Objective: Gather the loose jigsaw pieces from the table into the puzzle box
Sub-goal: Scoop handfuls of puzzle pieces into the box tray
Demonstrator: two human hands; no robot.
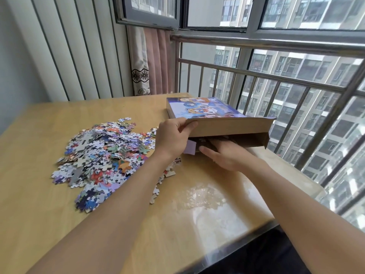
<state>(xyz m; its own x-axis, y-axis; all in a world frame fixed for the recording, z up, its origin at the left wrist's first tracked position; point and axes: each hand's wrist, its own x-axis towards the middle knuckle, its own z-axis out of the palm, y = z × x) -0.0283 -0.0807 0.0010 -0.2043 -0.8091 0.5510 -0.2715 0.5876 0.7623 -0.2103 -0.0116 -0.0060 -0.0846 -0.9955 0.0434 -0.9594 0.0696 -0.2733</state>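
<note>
Left hand (173, 135) grips the puzzle box (217, 117) at its near corner, tilting the lid up. Right hand (227, 155) reaches into the open end, fingers hidden inside, grip can't be told. Loose jigsaw pieces (100, 155) piled on the tabletop (197, 214) left of the box.

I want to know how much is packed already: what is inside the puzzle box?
The right hand's fingers reach into the open end of the illustrated cardboard puzzle box, among some dark pieces. The left hand lifts its flap. Deeper contents are hidden.
</note>
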